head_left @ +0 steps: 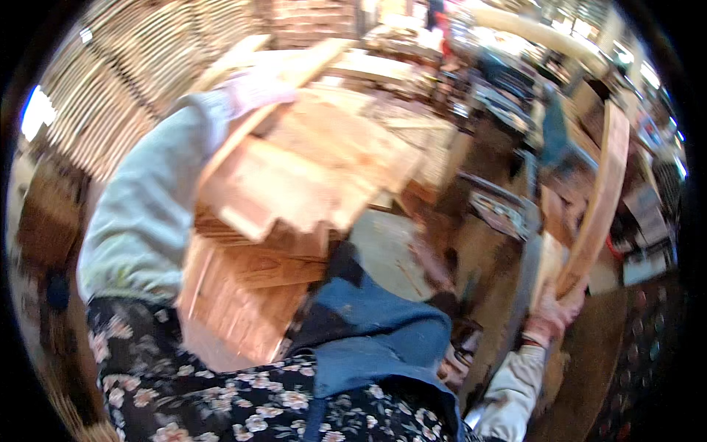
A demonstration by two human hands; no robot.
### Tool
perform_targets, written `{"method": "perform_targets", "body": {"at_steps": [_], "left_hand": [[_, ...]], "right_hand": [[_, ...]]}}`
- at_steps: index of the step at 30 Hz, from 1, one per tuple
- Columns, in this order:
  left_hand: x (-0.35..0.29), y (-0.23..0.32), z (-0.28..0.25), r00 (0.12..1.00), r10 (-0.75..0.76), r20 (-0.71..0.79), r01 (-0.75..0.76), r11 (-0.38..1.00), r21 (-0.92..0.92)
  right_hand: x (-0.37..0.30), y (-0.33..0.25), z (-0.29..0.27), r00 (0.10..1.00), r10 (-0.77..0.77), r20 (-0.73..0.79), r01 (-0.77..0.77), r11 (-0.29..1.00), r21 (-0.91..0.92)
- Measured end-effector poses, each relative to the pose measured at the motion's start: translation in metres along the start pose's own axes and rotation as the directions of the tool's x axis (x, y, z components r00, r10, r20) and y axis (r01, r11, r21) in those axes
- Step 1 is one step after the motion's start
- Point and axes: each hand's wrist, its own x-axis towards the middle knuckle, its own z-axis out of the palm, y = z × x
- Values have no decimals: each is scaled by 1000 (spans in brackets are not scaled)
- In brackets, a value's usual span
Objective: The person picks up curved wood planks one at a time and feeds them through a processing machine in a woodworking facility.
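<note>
My left hand (256,94), in a pale glove, reaches out to the upper left and grips a narrow wooden board (313,65). That board slants over a stack of wooden planks (324,155) with uneven ends; motion blur hides the finger detail. Low on the right, my right hand (551,315), also gloved, closes round the near end of a long wooden board (600,202). This one stands up and away from me beside a machine with a metal edge (526,265). Its curve may come from the lens.
Tall stacks of thin wooden slats (129,96) rise at the far left. More planks (254,295) lie below the near stack, close to my body. Blue-grey machinery (508,96) and a large pale pipe (541,33) stand at the back right. A blue apron (375,317) covers my front.
</note>
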Motion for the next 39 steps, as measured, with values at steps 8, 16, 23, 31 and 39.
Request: {"method": "perform_targets", "body": {"at_steps": [8,16,23,31,39], "left_hand": [[-105,-171,-153,884,-467,2,466,882,66],[-135,-243,-149,768,-616,-176,621,783,-31],[-164,-188,-143,893,-441,-87,406,875,-262],[-192,-73,-182,973,217,-75,-230,936,-265],[-100,96,-130,630,761,155,-777,615,136]], "right_hand": [[-88,-7,-41,957,-164,239,82,944,320],[-183,-6,-193,741,-436,510,564,817,-122],[-121,-25,-108,711,-648,273,682,730,-44],[28,-60,43,738,-621,262,643,766,5],[-55,-274,-84,194,-975,-105,976,182,117]]}}
